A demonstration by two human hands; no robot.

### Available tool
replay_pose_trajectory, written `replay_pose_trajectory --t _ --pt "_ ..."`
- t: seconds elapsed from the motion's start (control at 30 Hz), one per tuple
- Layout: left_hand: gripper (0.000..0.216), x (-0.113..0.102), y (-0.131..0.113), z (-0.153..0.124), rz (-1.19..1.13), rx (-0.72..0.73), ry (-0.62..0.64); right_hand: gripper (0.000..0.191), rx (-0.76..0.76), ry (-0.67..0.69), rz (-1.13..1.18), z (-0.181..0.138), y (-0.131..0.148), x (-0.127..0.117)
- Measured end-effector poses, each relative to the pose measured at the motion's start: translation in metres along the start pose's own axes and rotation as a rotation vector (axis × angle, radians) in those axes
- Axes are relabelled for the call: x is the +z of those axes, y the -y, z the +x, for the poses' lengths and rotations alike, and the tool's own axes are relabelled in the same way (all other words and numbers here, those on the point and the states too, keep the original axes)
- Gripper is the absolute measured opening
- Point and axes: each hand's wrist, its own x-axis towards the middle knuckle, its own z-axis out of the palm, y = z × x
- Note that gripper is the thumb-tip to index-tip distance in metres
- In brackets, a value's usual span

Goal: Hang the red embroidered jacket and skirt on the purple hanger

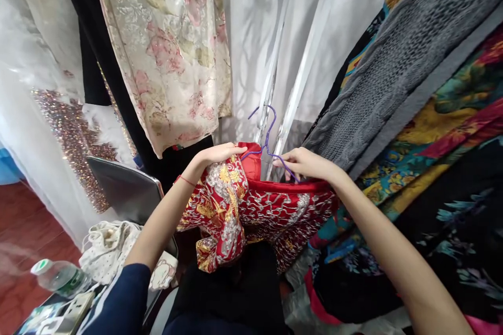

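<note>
A red embroidered jacket (275, 199) with gold and silver stitching hangs in front of me, its red lining showing at the collar. The purple hanger (269, 138) stands with its hook up; its left arm runs into the jacket's shoulder and its right arm is still bare in part above the neckline. My left hand (220, 153) is closed over the jacket's left shoulder, by the end of the hanger's left arm. At the hanger's right arm, my right hand (302, 164) has its fingers curled around the purple wire.
A cream floral garment (173, 52) hangs at upper left. Grey knitwear (396, 73) and colourful floral clothes (440, 131) hang at right. White poles (304, 70) stand behind the hanger. A metal-backed chair (126, 188), a cloth bag (108, 246) and a bottle (63, 276) are at lower left.
</note>
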Motion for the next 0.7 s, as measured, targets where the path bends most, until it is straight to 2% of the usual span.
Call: replay_pose_trajectory --t 0.03,0.1,0.23,0.33,0.4,0.43,0.5,0.57,0.6,0.63,0.7 --pt "0.040 0.003 -0.004 0.006 -0.037 -0.006 0.002 0.047 -0.053 0.118 0.161 0.006 -0.008 0.000" --pt "0.040 0.008 -0.008 0.013 -0.099 0.003 -0.001 0.057 -0.116 0.213 0.380 0.018 -0.017 0.005" --pt "0.046 0.014 -0.012 0.012 -0.144 0.052 0.096 0.054 -0.134 0.143 0.601 0.035 -0.011 0.028" --pt "0.053 0.016 -0.014 0.004 -0.060 0.109 0.117 0.048 -0.103 0.063 0.622 0.034 -0.003 0.035" --pt "0.057 0.022 -0.015 -0.007 0.112 0.157 -0.032 0.046 -0.098 0.032 0.578 0.027 -0.003 0.035" --pt "0.054 0.027 -0.014 -0.014 0.218 0.193 -0.179 0.046 -0.101 0.001 0.540 0.022 -0.005 0.034" --pt "0.042 0.044 -0.010 -0.033 0.406 0.287 -0.569 0.044 -0.107 -0.144 0.461 0.010 -0.010 0.036" --pt "0.030 0.071 0.000 -0.056 0.467 0.393 -0.933 0.040 -0.097 -0.398 0.400 -0.001 -0.014 0.045" --pt "0.024 0.088 0.006 -0.069 0.455 0.426 -1.005 0.038 -0.087 -0.542 0.386 -0.006 -0.014 0.052" --pt "0.016 0.106 0.014 -0.080 0.414 0.462 -1.014 0.035 -0.077 -0.669 0.385 -0.010 -0.014 0.060" --pt "0.015 0.143 0.032 -0.100 0.303 0.391 -0.764 0.032 -0.069 -0.813 0.447 -0.014 -0.012 0.076"
